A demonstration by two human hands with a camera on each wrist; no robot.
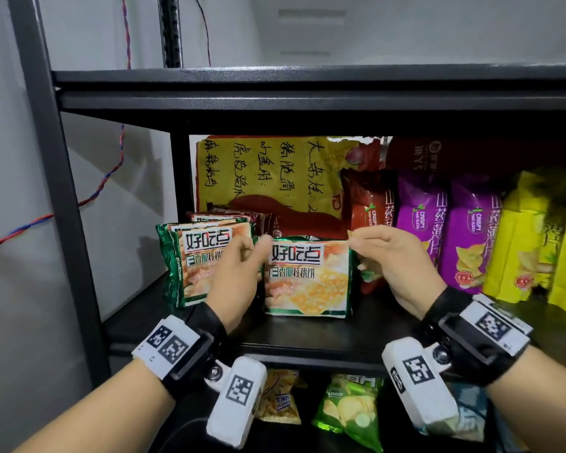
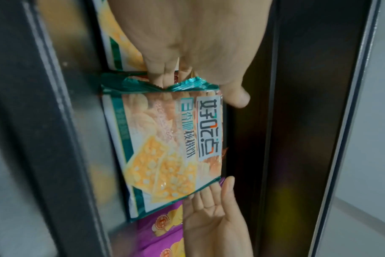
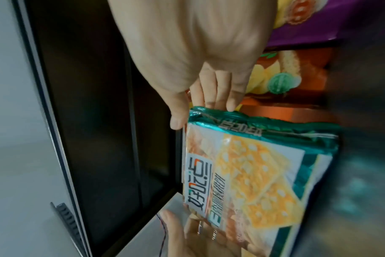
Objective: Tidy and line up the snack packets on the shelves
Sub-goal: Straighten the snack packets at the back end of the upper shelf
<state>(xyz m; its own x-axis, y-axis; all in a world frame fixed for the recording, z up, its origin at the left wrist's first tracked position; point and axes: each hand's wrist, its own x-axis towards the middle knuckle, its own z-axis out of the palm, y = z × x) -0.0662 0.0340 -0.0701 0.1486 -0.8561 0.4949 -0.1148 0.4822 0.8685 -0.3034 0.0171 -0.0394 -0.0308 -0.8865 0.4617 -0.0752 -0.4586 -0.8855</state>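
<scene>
Head view: both hands stand a green-edged foil biscuit packet point(image 1: 307, 279) upright at the black metal shelf point(image 1: 307, 338) front, the left hand point(image 1: 239, 273) and right hand point(image 1: 392, 266) pinching its top corners.

Left wrist view: left fingers point(image 2: 163, 76) are curled behind the seal, so squaring it comes next.

Right wrist view: a red crisp bag point(image 3: 281, 81) crowds the packet closely.

Twisted red-blue wire point(image 1: 40, 220) trails across grey wall point(image 1: 10, 158) (left of rack); black perforated post point(image 1: 170, 31) behind.
</scene>
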